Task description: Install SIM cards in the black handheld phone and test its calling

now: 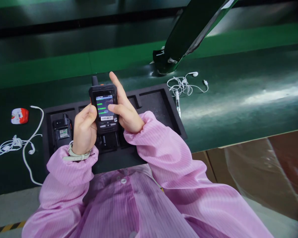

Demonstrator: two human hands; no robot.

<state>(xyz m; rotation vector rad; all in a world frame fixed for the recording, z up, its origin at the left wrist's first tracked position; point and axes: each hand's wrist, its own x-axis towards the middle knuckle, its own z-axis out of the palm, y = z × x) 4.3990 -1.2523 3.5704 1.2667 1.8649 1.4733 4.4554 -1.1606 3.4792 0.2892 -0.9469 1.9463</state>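
A black walkie-talkie with a stub antenna and a lit screen is held upright above a black foam tray. Green lines of text show on the screen. My left hand grips its left side, the thumb lying along the edge. At the right side, my right hand has its thumb over the screen and its index finger stretched upward; its other fingers are partly hidden behind the walkie-talkie. A second walkie-talkie, its back compartment uncovered, lies in the left part of the tray.
White earphones lie coiled right of the tray, by a pen. More earphones, a white cable and a red-and-white packet are at left. A dark green post rises behind the tray.
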